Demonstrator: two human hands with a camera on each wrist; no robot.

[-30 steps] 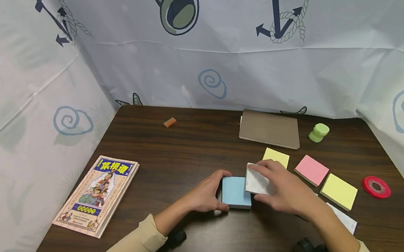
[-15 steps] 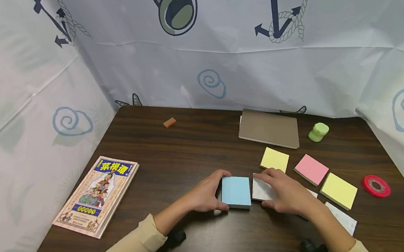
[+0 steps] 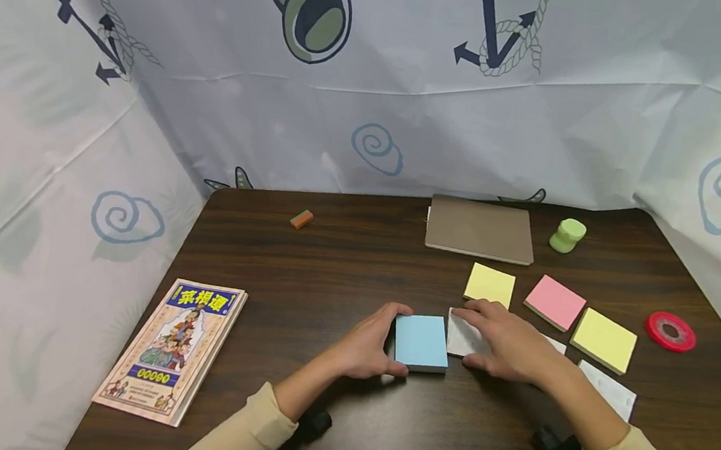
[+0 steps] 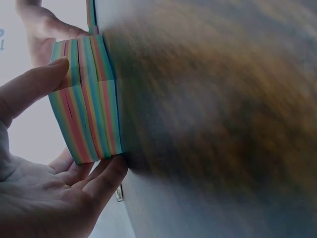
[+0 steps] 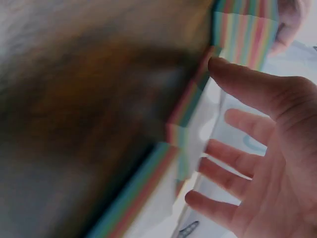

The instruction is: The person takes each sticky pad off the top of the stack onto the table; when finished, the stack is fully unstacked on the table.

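My left hand (image 3: 367, 347) grips a stack of sticky note pads (image 3: 421, 341) with a blue top, thumb at the near edge and fingers at the far side. Striped rainbow edges of several stacked pads (image 4: 84, 104) show in the left wrist view. Just right of the stack, a thin white-topped sticky note pad (image 3: 463, 336) lies on the table. My right hand (image 3: 514, 345) holds it between thumb and index finger and hides its right part. In the right wrist view the thumb (image 5: 247, 84) lies at the pad's striped edge; the other fingers are spread.
Two yellow pads (image 3: 490, 282) (image 3: 603, 340), a pink pad (image 3: 555, 303) and a white pad (image 3: 608, 390) lie right. Another white pad is mostly hidden under the right arm. Also present: red tape roll (image 3: 671, 332), green object (image 3: 568, 235), brown notebook (image 3: 481, 229), small orange block (image 3: 301, 219), comic book (image 3: 171, 350).
My right hand has lowered the white-topped pad from above the blue stack's right edge to the table beside it, then shifted it slightly left. The left hand has stayed on the stack.
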